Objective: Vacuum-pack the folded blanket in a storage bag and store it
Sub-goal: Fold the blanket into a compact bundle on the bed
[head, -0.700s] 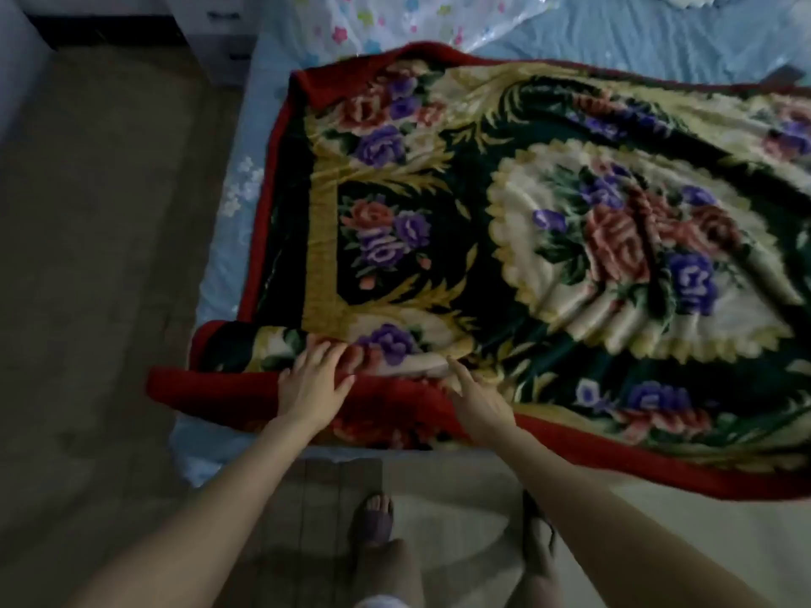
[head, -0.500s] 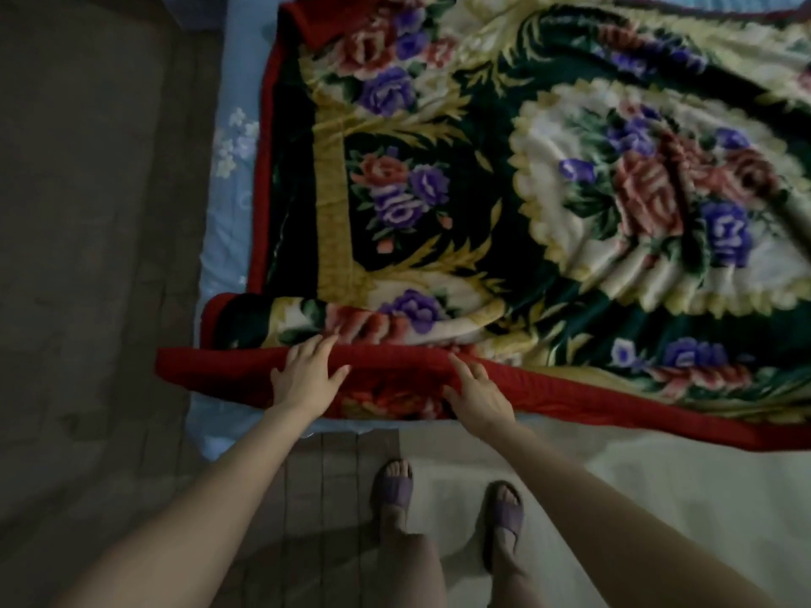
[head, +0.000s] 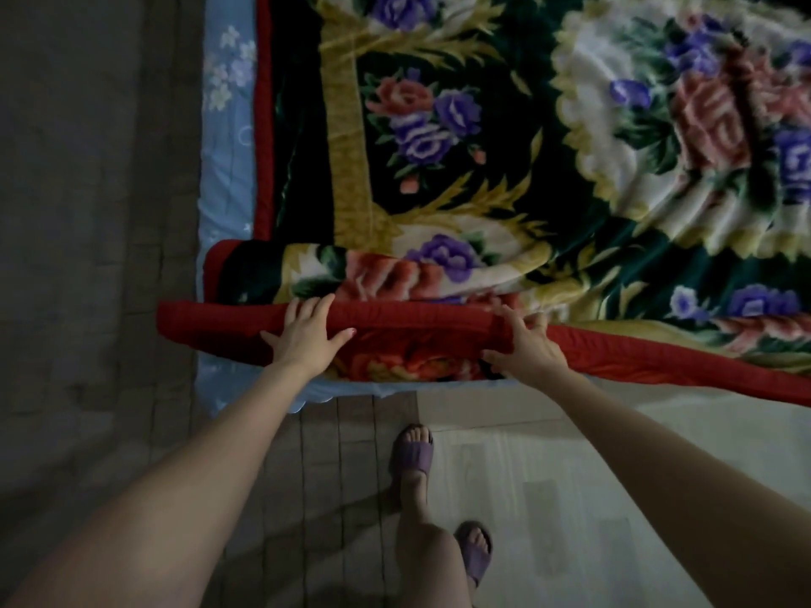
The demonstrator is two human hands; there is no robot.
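Note:
A thick floral blanket [head: 504,177], dark green with gold bands and a red border, lies spread over the bed. Its near left corner is folded back on itself, so the red border [head: 417,326] forms a raised roll along the bed's front edge. My left hand [head: 307,340] rests on that roll with fingers straight and spread. My right hand [head: 526,348] lies on the same border further right, fingers extended over the top and thumb splayed to the left. No storage bag is in view.
A light blue flowered bed sheet [head: 228,168] shows along the bed's left side. Dark floor [head: 87,256] lies to the left, tiles and a pale mat [head: 570,498] below. My feet in purple slippers [head: 412,454] stand close to the bed.
Both hands slid back from the floral fold onto the red border at the bed's edge. The view dropped closer to the blanket, and one foot stepped back.

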